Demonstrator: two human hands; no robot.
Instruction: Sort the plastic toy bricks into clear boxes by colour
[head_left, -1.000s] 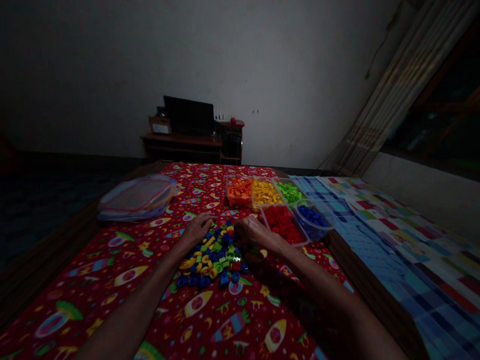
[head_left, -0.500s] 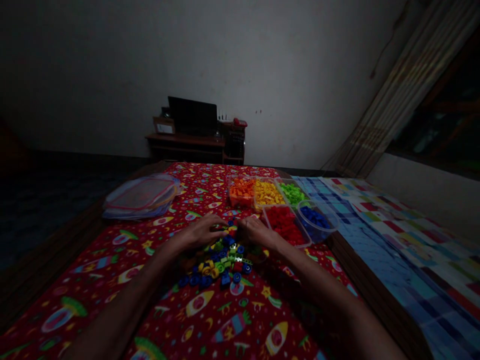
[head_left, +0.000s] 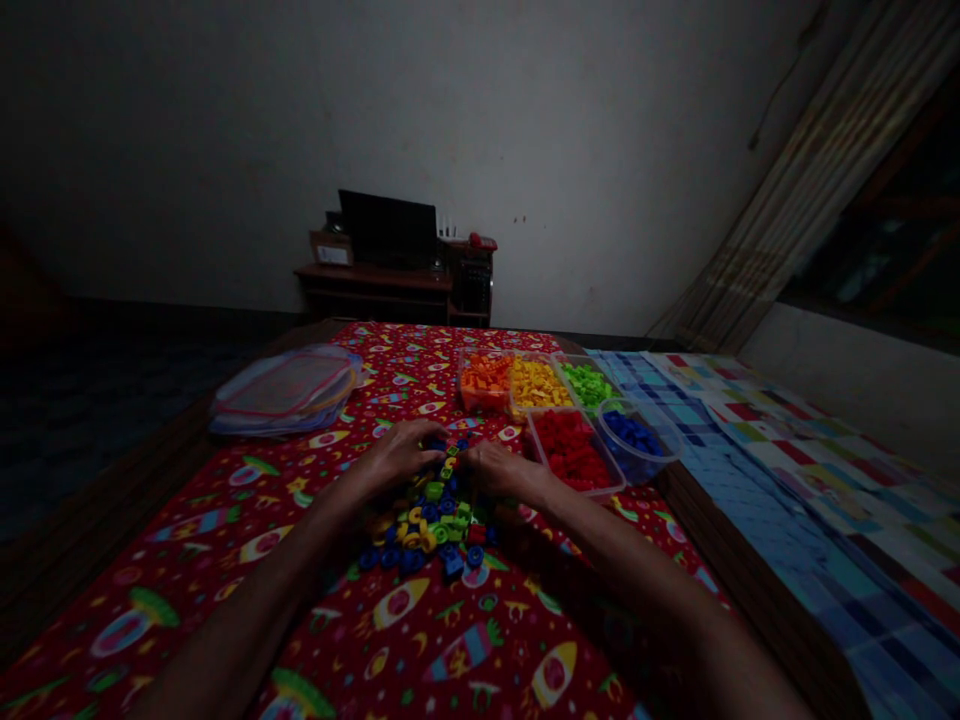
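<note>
A mixed pile of toy building bricks (head_left: 429, 540), blue, yellow, green and a few red, lies on the red cloth in front of me. At the pile's far left side is my left hand (head_left: 399, 456), its thumb and fingers curved and apart, with bricks close to the fingertips. Across from it my right hand (head_left: 501, 470) reaches in over the far right side. Those fingers are bent together and pointed down at the bricks; whatever they hold is hidden. Both hands cover part of the pile.
Beyond my right hand stand clear tubs of orange (head_left: 487, 378), yellow (head_left: 538, 385), green (head_left: 586, 383), red (head_left: 574, 450) and blue bricks (head_left: 631, 434). Stacked lids (head_left: 289, 388) lie to the left. A monitor (head_left: 388, 230) stands on a desk by the wall.
My right hand has shifted slightly left and nearer, over the right side of the pile. My left hand has moved a little to the left, its fingers still curved.
</note>
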